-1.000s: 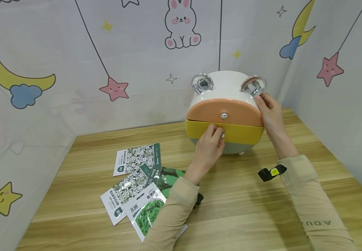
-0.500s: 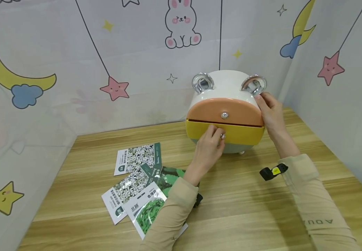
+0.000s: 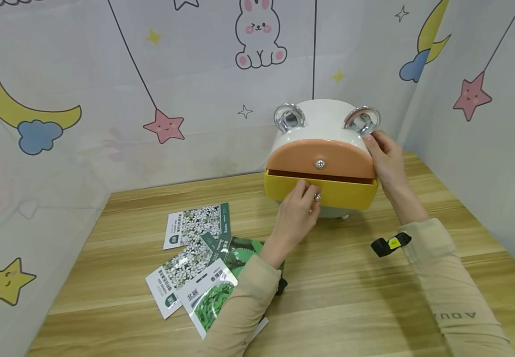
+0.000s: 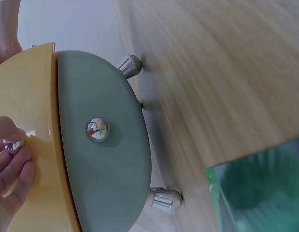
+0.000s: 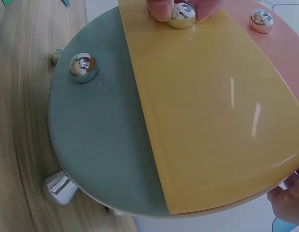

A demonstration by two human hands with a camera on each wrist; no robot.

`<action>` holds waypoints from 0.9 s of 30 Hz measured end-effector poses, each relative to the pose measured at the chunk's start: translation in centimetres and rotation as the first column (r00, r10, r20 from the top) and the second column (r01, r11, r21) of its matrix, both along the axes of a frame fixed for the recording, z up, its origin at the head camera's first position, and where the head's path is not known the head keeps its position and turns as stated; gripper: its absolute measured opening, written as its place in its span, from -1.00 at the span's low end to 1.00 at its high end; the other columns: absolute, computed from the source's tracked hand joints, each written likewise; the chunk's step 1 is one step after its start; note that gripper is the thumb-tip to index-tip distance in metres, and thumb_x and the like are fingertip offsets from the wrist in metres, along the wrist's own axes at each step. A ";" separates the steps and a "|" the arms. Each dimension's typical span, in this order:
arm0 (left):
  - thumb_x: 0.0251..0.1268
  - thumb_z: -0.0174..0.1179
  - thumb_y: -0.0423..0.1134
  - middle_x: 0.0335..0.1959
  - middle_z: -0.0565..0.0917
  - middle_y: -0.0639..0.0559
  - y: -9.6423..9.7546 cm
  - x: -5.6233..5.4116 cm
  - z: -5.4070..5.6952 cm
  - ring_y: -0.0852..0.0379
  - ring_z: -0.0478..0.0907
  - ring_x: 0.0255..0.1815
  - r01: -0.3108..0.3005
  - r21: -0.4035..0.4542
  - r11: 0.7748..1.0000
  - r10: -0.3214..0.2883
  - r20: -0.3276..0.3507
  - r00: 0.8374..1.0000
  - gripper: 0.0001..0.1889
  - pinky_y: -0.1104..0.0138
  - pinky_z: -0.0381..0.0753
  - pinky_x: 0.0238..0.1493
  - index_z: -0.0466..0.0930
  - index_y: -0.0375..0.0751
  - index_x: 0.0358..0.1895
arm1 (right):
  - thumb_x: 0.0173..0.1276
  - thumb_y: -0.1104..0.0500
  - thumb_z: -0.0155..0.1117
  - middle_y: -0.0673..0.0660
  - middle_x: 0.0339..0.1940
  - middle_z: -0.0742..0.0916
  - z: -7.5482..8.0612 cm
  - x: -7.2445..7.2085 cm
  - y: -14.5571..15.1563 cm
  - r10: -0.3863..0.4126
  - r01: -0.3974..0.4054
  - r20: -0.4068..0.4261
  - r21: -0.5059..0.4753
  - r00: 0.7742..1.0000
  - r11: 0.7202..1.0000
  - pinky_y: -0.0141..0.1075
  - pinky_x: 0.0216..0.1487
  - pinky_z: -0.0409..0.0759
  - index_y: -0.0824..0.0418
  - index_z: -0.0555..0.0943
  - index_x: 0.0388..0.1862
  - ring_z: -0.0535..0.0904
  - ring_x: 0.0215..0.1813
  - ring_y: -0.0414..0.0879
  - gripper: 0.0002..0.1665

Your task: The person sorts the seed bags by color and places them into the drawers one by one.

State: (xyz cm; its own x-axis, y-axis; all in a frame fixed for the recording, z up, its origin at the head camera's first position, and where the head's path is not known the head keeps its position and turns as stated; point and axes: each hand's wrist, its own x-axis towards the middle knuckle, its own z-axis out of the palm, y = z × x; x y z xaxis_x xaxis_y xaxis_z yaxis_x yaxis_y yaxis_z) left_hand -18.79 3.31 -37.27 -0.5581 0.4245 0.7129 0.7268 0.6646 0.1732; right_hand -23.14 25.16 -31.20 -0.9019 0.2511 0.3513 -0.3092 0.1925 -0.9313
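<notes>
A small rounded drawer cabinet with a white body and two silver ear-like rings stands on the table. Its orange top drawer and the green bottom drawer are closed. Between them the yellow drawer is pulled partly out, with a dark gap above its front. My left hand pinches the yellow drawer's silver knob between thumb and fingers. My right hand holds the cabinet's right side just below the ear ring; some of its fingers are hidden behind the side.
Several seed packets lie overlapping left of the cabinet, among them a white-flower packet and a green-leaf packet partly under the left forearm. A cartoon-printed backdrop stands behind the wooden table.
The yellow drawer has come forward, from nearly closed to partly open, with my left hand drawing its knob slightly toward me. My right hand has stayed at the cabinet's side.
</notes>
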 end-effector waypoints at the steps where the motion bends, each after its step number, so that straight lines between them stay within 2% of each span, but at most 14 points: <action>1: 0.16 0.26 -0.39 -0.28 0.43 0.00 -0.1 0.1 0.0 0.19 0.45 -0.41 -0.001 -0.005 1.000 0.001 0.001 1.000 -0.80 0.50 0.47 -0.42 0.54 -0.19 -0.14 | 0.45 0.02 0.09 -0.32 -0.25 0.63 0.0 0.0 0.0 0.001 -0.001 -0.004 -0.004 1.000 1.000 -0.56 -0.14 0.43 0.04 0.62 0.08 0.45 -0.16 -0.34 -0.69; 8: 0.17 0.26 -0.37 -0.27 0.44 0.00 -0.4 0.7 0.2 0.19 0.46 -0.38 0.005 -0.021 1.000 -0.005 -0.001 1.000 -0.81 0.49 0.49 -0.38 0.54 -0.18 -0.16 | 0.44 0.08 0.11 -0.33 -0.30 0.64 0.0 0.0 0.0 -0.004 0.003 -0.040 -0.028 0.999 1.000 -0.57 -0.17 0.41 -0.07 0.65 -0.09 0.45 -0.20 -0.35 -0.81; 15: 0.16 0.26 -0.39 -0.28 0.46 0.01 -0.6 1.2 0.2 0.20 0.48 -0.39 0.013 -0.027 1.000 -0.014 -0.011 1.000 -0.82 0.51 0.49 -0.40 0.54 -0.18 -0.17 | 0.44 0.07 0.11 -0.31 -0.28 0.64 0.1 0.2 -0.2 0.006 -0.007 -0.020 -0.045 1.000 0.999 -0.57 -0.16 0.41 -0.03 0.64 -0.03 0.45 -0.17 -0.33 -0.78; 27: 0.13 0.28 -0.40 -0.30 0.47 0.01 -1.0 2.0 0.4 0.21 0.46 -0.44 0.026 -0.053 0.998 -0.028 -0.031 0.999 -0.82 0.51 0.46 -0.43 0.55 -0.19 -0.19 | 0.43 0.08 0.13 -0.28 -0.28 0.65 0.1 0.2 -0.3 0.018 -0.020 -0.030 -0.087 0.999 0.996 -0.57 -0.17 0.42 -0.06 0.65 -0.09 0.45 -0.19 -0.32 -0.82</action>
State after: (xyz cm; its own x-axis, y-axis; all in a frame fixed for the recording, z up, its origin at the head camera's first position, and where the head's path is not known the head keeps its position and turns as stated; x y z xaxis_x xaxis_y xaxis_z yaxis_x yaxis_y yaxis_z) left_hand -16.77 2.32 -36.84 -0.5235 0.4762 0.7065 0.7492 0.6522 0.1154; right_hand -22.97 24.91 -31.05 -0.8964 0.2648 0.3554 -0.3395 0.1050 -0.9347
